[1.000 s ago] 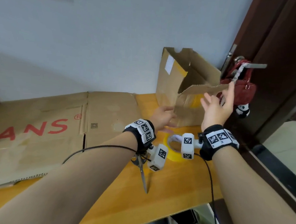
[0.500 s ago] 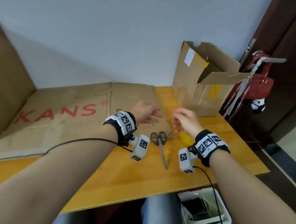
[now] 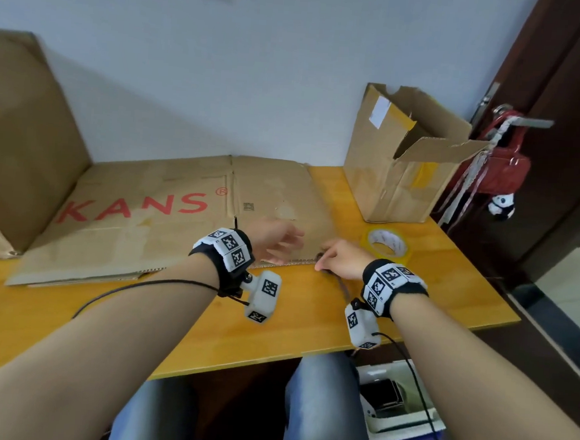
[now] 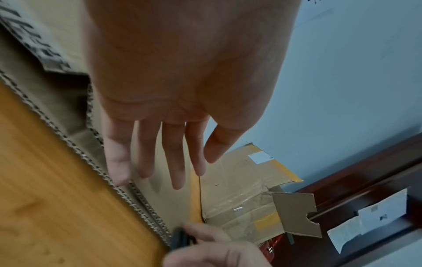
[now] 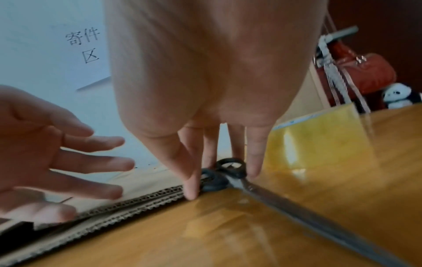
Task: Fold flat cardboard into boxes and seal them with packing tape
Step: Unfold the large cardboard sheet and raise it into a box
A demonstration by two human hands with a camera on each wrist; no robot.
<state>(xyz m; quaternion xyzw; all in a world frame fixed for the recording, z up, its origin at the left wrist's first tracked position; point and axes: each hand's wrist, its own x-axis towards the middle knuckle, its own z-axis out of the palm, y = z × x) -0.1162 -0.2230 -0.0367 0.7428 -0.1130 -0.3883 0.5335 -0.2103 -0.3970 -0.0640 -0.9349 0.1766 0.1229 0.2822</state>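
A flat cardboard sheet printed "KANS" lies on the wooden table. My left hand hovers open over its near right corner, fingers straight. My right hand pinches the black handles of the scissors right at the cardboard's corrugated edge, thumb on one side and fingers on the other. The blades point back toward me on the table. A roll of yellowish packing tape lies just right of my right hand.
An upright box with open flaps stands at the table's far right corner. Another cardboard sheet leans against the wall at left. A red bag hangs on the door handle. A white bin sits under the table.
Both hands came back from the upright box to the table. The right hand dropped onto the scissors' handles, and the left hand moved over the flat cardboard's corner.
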